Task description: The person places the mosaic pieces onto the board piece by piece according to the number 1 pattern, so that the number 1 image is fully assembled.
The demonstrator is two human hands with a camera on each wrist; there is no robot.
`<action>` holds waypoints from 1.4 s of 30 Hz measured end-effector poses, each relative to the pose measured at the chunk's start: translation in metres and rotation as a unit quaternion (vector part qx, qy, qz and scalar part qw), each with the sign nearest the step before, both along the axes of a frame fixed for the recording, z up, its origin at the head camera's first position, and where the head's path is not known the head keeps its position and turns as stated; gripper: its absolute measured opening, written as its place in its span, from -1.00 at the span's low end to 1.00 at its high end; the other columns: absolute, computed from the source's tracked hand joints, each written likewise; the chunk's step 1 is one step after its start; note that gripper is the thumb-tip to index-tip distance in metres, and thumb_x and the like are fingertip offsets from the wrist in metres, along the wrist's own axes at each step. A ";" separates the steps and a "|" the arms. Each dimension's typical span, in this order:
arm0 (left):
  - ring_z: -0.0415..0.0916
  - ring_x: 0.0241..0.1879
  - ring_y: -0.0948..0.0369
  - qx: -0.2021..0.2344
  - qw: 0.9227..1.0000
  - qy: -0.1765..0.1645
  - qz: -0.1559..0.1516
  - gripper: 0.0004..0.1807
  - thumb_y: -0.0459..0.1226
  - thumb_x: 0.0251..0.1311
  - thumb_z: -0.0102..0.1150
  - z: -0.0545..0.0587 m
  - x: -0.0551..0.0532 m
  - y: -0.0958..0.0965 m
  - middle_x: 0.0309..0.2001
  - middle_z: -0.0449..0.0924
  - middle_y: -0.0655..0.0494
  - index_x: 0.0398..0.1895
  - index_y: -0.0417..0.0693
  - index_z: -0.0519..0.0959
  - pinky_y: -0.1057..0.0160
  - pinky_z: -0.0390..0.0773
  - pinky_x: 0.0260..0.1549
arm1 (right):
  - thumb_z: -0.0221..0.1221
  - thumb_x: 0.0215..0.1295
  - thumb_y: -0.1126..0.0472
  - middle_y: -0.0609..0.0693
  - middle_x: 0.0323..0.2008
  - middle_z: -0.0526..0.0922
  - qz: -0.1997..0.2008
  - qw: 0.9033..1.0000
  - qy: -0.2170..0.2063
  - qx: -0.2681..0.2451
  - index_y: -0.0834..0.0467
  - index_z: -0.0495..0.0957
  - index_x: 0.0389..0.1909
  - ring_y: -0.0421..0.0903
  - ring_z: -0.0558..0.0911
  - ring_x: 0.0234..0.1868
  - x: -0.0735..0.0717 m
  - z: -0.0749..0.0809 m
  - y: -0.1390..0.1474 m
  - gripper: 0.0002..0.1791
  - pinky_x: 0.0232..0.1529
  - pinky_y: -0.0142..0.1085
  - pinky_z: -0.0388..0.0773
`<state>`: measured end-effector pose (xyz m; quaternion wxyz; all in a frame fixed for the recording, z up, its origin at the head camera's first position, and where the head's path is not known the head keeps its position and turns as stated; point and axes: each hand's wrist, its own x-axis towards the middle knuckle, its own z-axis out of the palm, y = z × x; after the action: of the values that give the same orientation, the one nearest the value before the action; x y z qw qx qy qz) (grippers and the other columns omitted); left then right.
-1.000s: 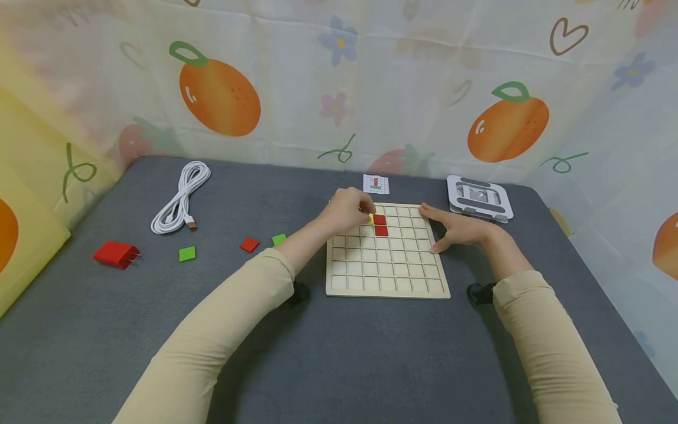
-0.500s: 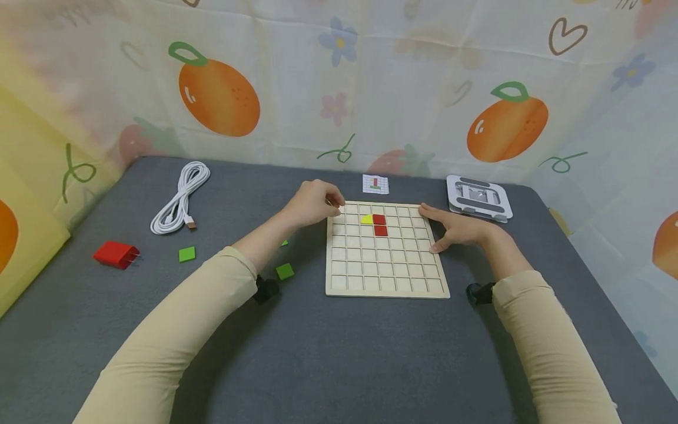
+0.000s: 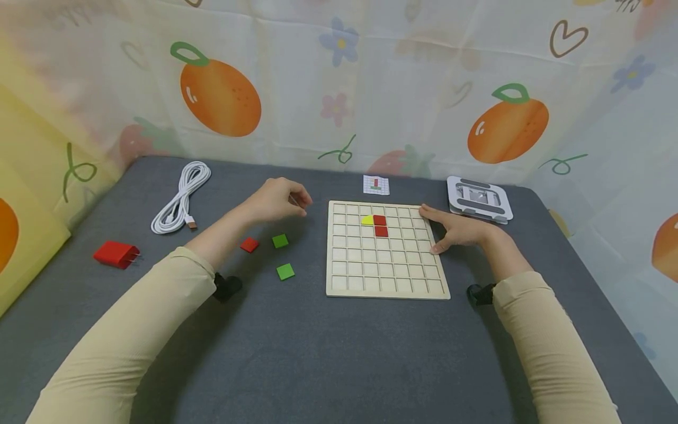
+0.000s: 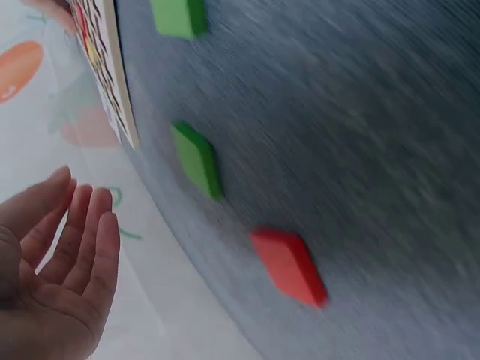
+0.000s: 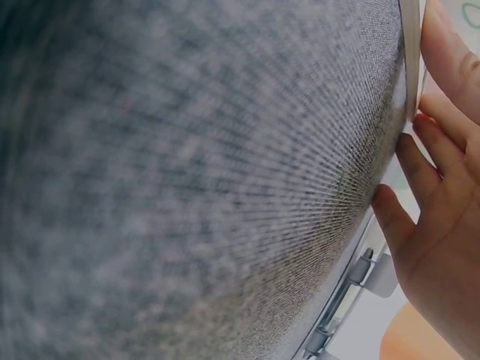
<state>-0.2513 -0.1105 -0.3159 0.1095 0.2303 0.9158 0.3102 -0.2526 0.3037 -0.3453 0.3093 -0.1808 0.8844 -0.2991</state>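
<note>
In the head view my left hand (image 3: 281, 199) hangs over the table left of the board, fingers loosely bent. The left wrist view shows its fingers (image 4: 79, 244) holding nothing. Below it lie a red square tile (image 3: 249, 245) and two green square tiles (image 3: 280, 241). A wooden grid board (image 3: 389, 287) carries two red tiles (image 3: 381, 231), one above the other, with a small yellow piece (image 3: 368, 220) beside the upper one. My right hand (image 3: 461, 228) touches the board's right edge, thumb and fingers spread apart along it.
Behind the board lies a small printed grid card (image 3: 376, 185). A grey-and-white flat case (image 3: 479, 199) lies at the back right. A coiled white cable (image 3: 182, 197) and a red plug adapter (image 3: 116, 254) are at the left. A printed curtain (image 3: 296, 88) hangs behind the table.
My left hand has moved left from the yellow piece on the board, off the board and over the table. The left sleeve now hides another green tile further left. The right hand stays put.
</note>
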 end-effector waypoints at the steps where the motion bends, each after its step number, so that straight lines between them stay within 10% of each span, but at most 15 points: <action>1: 0.66 -0.02 0.01 -0.006 1.000 0.000 -0.003 -0.71 -0.35 0.21 0.27 0.000 0.000 -0.004 0.00 0.69 -0.17 -0.01 -0.22 0.63 0.06 0.61 0.01 | 0.43 0.07 0.21 0.20 0.59 -0.48 0.000 1.000 0.000 0.001 0.19 -0.30 0.58 0.28 -0.43 0.58 0.000 0.000 0.000 0.26 0.49 0.31 -0.30; 9: 0.68 -0.13 0.07 -0.028 0.999 -0.010 -0.018 -0.75 -0.32 0.18 0.30 0.000 0.003 -0.036 -0.14 0.73 -0.07 -0.07 -0.19 0.66 0.09 0.61 -0.08 | 0.42 0.08 0.22 0.19 0.59 -0.47 0.000 1.000 -0.003 -0.001 0.19 -0.29 0.58 0.28 -0.44 0.58 0.001 0.001 -0.001 0.24 0.49 0.32 -0.30; 29: 0.42 0.26 -0.06 -0.055 0.976 -0.193 -0.080 -0.51 -0.30 0.07 0.39 -0.012 0.003 -0.095 0.20 0.53 -0.14 0.12 -0.16 0.56 0.06 0.46 0.19 | 0.42 0.09 0.23 0.20 0.59 -0.44 -0.002 1.000 0.003 0.000 0.19 -0.28 0.58 0.28 -0.42 0.59 0.001 0.000 -0.001 0.23 0.49 0.31 -0.32; 42: 0.28 0.26 -0.09 -0.051 0.972 -0.205 -0.105 -0.48 -0.38 0.02 0.40 -0.017 0.004 -0.099 0.28 0.31 -0.20 0.12 -0.17 0.53 -0.07 0.34 0.25 | 0.42 0.09 0.23 0.20 0.59 -0.46 0.005 1.000 0.004 -0.003 0.21 -0.29 0.57 0.28 -0.43 0.58 0.000 -0.001 0.001 0.24 0.49 0.31 -0.32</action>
<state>-0.2477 -0.2095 -0.3334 0.3383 0.2505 0.8593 0.2904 -0.2527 0.3046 -0.3465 0.3066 -0.1877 0.8837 -0.2996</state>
